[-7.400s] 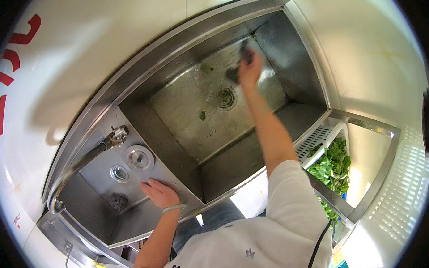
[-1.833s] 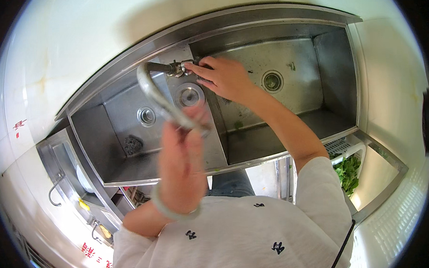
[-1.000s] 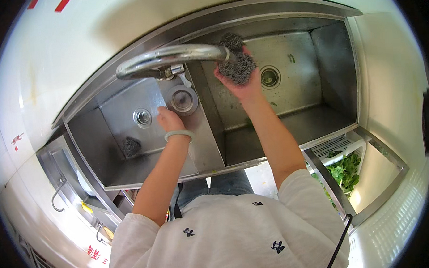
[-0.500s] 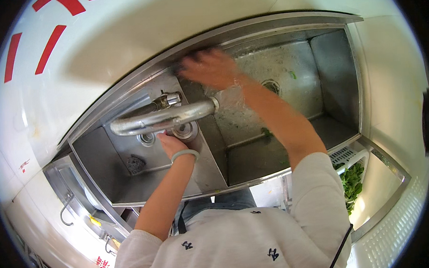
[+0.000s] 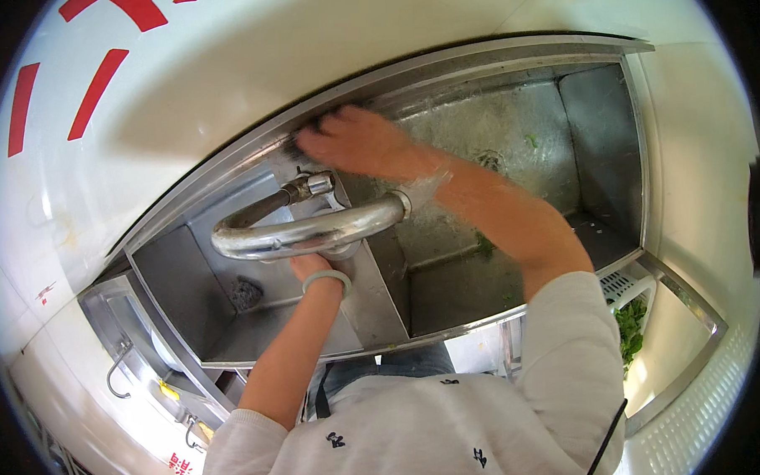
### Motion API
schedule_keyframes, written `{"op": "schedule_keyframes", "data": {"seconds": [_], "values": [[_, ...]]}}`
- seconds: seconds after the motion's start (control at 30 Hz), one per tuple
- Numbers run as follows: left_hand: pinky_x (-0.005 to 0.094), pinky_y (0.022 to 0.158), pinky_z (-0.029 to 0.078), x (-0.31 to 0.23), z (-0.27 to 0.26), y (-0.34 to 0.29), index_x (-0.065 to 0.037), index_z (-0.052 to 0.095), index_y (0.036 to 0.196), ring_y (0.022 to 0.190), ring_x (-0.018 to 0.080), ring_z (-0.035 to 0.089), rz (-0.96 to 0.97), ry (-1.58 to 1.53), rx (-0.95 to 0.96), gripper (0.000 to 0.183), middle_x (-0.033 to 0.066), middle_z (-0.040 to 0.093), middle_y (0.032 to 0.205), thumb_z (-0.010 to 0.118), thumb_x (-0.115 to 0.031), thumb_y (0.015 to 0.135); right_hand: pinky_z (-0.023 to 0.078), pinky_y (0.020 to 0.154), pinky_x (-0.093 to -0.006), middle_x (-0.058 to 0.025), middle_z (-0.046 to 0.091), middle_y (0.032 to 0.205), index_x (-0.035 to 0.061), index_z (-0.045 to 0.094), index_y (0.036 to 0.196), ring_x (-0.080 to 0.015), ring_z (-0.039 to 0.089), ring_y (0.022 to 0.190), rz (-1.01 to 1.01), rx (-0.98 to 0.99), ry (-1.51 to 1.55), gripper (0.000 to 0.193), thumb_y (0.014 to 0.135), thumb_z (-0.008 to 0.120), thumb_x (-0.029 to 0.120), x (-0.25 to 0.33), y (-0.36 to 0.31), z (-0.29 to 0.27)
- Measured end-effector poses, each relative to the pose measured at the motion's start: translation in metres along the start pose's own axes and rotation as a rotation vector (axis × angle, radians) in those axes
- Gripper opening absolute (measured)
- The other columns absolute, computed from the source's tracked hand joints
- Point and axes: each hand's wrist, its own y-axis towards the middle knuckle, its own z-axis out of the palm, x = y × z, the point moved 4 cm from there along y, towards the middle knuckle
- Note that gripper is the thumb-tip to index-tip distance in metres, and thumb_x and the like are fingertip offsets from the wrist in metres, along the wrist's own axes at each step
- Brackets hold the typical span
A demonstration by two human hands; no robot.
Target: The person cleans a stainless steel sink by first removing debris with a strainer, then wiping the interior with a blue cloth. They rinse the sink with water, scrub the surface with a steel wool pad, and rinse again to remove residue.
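Observation:
My right hand [image 5: 356,142] reaches across to the sink's back ledge, just behind the divider. Its fingers are curled and pressed down on the metal, with a dark blurred patch at their tips that I cannot make out. Water runs from the mouth of the curved steel faucet [image 5: 313,236] over my right forearm. Low beside the divider, my left hand [image 5: 309,265] is under the faucet; the spout hides its fingers. A round metal piece [image 5: 344,251] shows partly next to it. A dark scouring ball [image 5: 246,294] lies in the left basin [image 5: 180,265].
The large right basin [image 5: 606,129] is wet, with a drain [image 5: 489,160] and green leaf scraps [image 5: 485,245]. At the lower right a white basket [image 5: 624,286] holds leafy greens [image 5: 630,333]. A white wall [image 5: 248,66] rises behind the sink.
My right hand has shifted slightly left along the back ledge, and its fingers are less smeared. In the picture, the faucet now covers more of my left hand and the round metal pieces.

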Motion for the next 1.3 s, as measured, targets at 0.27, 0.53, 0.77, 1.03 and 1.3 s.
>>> {"op": "schedule_keyframes", "data": {"seconds": [0.27, 0.53, 0.77, 1.03, 1.3], "values": [[0.0378, 0.080, 0.050, 0.003, 0.003, -0.004, 0.000, 0.055, 0.118, 0.095, 0.0278, 0.061, -0.070, -0.178, -0.031, 0.048, 0.0131, 0.058, 0.115, 0.034, -0.038, 0.096, 0.048, 0.075, -0.0368, -0.0032, 0.055, 0.114, 0.0189, 0.059, 0.114, -0.0229, 0.053, 0.091, 0.434, 0.215, 0.083, 0.038, 0.076, 0.059, 0.017, -0.072, -0.080, -0.077], [0.0362, 0.093, 0.041, -0.003, 0.008, -0.013, -0.004, 0.057, 0.117, 0.104, 0.0257, 0.056, -0.038, 0.026, -0.073, 0.059, 0.0105, 0.058, 0.116, 0.026, -0.049, 0.095, 0.048, 0.070, -0.0331, 0.0000, 0.055, 0.109, 0.0254, 0.063, 0.095, -0.0196, 0.053, 0.084, -0.003, 0.014, -0.211, 0.027, 0.069, 0.061, 0.025, -0.065, -0.066, -0.048], [0.0352, 0.094, 0.043, 0.016, -0.010, 0.028, -0.007, 0.057, 0.119, 0.107, 0.0248, 0.056, -0.023, 0.117, -0.077, 0.055, 0.0072, 0.059, 0.119, 0.028, -0.045, 0.092, 0.046, 0.075, -0.0446, -0.0136, 0.057, 0.106, 0.0101, 0.061, 0.087, -0.0344, 0.055, 0.092, 1.001, -0.134, -0.557, 0.021, 0.067, 0.061, 0.005, -0.211, -0.221, -0.160], [0.0344, 0.090, 0.048, 0.007, -0.004, 0.016, 0.002, 0.055, 0.120, 0.103, 0.0280, 0.060, -0.023, 0.151, -0.118, 0.057, 0.0139, 0.058, 0.119, 0.027, -0.039, 0.093, 0.052, 0.073, -0.0415, -0.0085, 0.058, 0.105, 0.0207, 0.064, 0.105, -0.0283, 0.059, 0.086, 0.539, -0.028, -0.149, 0.033, 0.074, 0.057, 0.012, -0.098, -0.125, -0.081], [0.0346, 0.095, 0.044, 0.017, -0.016, 0.058, -0.003, 0.057, 0.121, 0.108, 0.0249, 0.057, 0.043, 0.145, -0.002, 0.055, 0.0113, 0.060, 0.118, 0.026, -0.039, 0.094, 0.052, 0.069, -0.0407, -0.0126, 0.058, 0.097, 0.0077, 0.058, 0.094, -0.0305, 0.059, 0.082, 1.110, -0.002, -0.792, 0.017, 0.078, 0.056, 0.009, -0.270, -0.268, -0.190]]}}
